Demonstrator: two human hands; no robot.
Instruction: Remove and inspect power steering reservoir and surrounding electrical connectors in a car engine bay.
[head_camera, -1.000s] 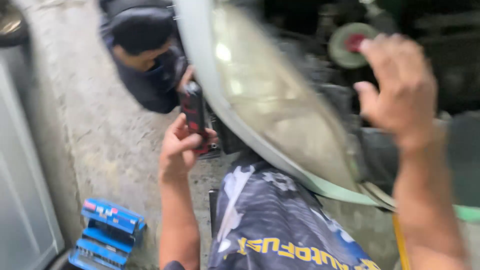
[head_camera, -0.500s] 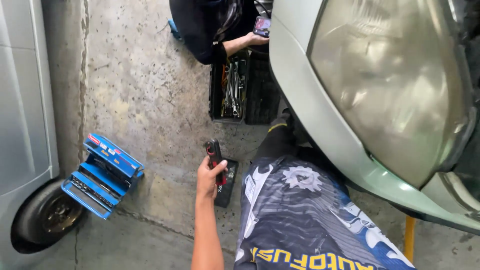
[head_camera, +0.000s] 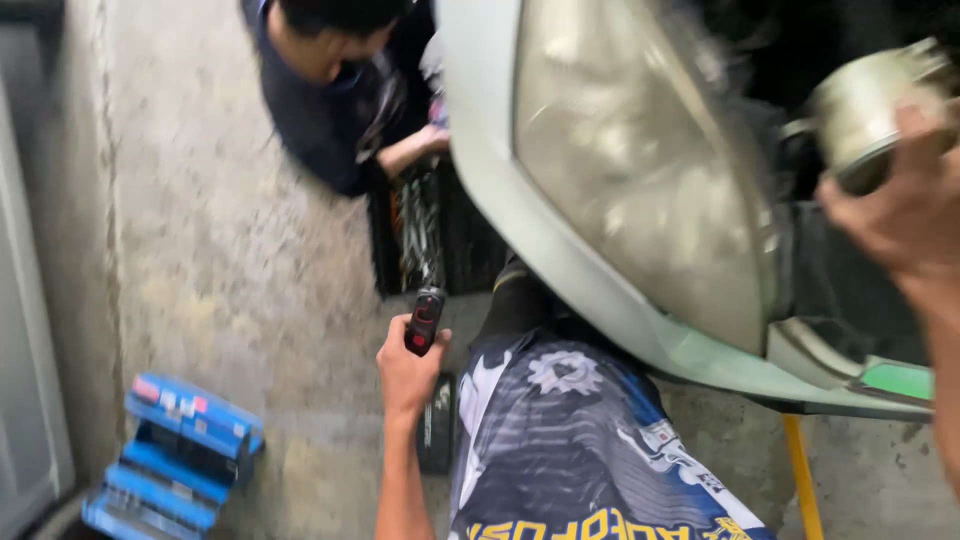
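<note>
Flanking the headlamp (head_camera: 640, 170): toolbox (head_camera: 175, 450), crouching co-worker (head_camera: 330, 90).

left hand (head_camera: 408, 372): at 6 o'clock, closed around a black and red power tool (head_camera: 424, 321), held over the concrete floor (head_camera: 220, 250).
right hand (head_camera: 895, 215): at 3 o'clock, blurred, fingers against a round pale metal part (head_camera: 865, 105); grip unclear.
headlight (head_camera: 640, 170): large, cloudy, centre to 1 o'clock, set in pale green bodywork (head_camera: 700, 360).
toolbox (head_camera: 170, 455): blue, open in tiers, at 8 o'clock.
co-worker (head_camera: 330, 90): crouched at 11 o'clock, hand (head_camera: 432, 138) near the bumper, above a black tool tray (head_camera: 425, 235).
</note>
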